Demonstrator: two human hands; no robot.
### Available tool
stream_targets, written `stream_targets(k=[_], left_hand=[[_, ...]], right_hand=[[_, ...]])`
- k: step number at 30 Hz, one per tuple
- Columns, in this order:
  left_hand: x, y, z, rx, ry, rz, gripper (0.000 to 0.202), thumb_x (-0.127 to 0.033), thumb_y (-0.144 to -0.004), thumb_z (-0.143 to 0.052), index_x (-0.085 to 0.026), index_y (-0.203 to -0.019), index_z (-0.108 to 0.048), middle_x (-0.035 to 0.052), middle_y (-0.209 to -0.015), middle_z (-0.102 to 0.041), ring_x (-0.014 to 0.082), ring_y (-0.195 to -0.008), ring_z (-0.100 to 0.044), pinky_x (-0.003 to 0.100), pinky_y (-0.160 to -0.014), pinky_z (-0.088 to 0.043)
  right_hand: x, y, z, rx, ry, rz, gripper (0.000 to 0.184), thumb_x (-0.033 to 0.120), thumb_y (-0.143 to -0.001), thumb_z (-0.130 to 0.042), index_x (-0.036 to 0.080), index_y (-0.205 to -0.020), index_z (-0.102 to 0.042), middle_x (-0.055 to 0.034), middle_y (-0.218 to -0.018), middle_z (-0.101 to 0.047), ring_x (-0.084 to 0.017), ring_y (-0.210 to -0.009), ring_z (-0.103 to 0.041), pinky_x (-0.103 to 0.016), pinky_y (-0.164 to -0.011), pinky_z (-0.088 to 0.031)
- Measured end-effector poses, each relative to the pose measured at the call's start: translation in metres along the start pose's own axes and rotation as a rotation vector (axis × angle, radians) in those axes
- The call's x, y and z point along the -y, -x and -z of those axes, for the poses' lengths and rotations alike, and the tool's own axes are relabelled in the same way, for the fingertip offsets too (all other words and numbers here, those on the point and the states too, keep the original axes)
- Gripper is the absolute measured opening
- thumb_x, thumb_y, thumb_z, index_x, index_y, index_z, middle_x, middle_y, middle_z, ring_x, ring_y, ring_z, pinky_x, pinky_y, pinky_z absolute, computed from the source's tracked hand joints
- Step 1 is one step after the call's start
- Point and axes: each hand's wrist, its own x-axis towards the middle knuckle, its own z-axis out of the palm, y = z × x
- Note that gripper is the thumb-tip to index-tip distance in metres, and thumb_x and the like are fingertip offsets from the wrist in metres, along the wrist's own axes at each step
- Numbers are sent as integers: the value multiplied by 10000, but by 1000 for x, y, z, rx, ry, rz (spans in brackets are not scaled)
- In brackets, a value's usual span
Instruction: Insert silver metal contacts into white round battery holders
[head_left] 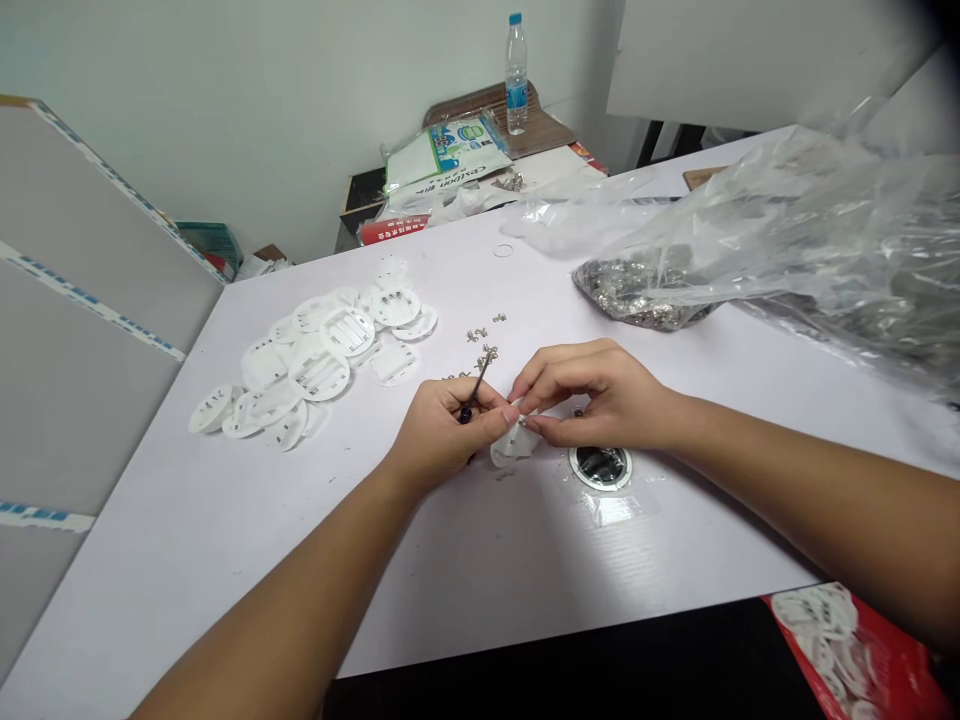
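Observation:
In front of me, my left hand is closed on the edge of a round white plastic battery cover, tilted above the table. A thin dark metal tool with a black grip is also tucked in that hand, its tip pointing up and away. My right hand pinches the same cover from the other side; a tiny shiny spot shows by its thumb, too small to name. Small metal spring contacts lie loose just beyond my hands. Below my right hand sits a round black disc with a white rim.
A heap of white plastic covers spreads over the table's left side. At the right lies a clear bag of metal parts. A water bottle stands at the back; a red bag of white parts is at lower right.

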Motion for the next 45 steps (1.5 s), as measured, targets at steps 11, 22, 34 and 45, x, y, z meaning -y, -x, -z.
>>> stream_targets(k=[11,22,34,45], left_hand=[[-2,-1,0,-4,131,-15,286,-419,-803,-737,-155,-762,-635,-42,-528,-451,37,-437,-365,185,-427,-286],[3,-4,7,111,342,-72,195,-306,-800,-753,-153,-833,-636,-36,-596,-510,22,-444,-357,167,-427,-279],[8,-5,11,106,306,-55,201,-253,-723,-804,-146,-757,-637,-35,-550,-508,42,-461,-393,170,-441,-324],[-7,0,10,-111,-114,-60,253,-380,-738,-780,-159,-827,-694,-61,-496,-380,65,-460,-377,202,-465,-385]], right_hand=[[0,0,0,-44,-173,-189,305,179,-808,-716,166,-1105,-649,-93,-1118,-644,-146,-896,-641,-247,-710,-557],[5,-2,-4,-91,-565,-482,382,295,-835,-731,142,-1168,-621,-66,-923,-709,-135,-752,-683,-230,-647,-565],[6,1,1,-49,-47,-294,357,322,-832,-727,164,-1150,-683,71,-597,-349,-42,-466,-313,-193,-404,-252],[11,0,-1,-76,341,-98,315,297,-881,-655,155,-1162,-669,-20,-818,-698,-82,-556,-515,-221,-551,-446]])
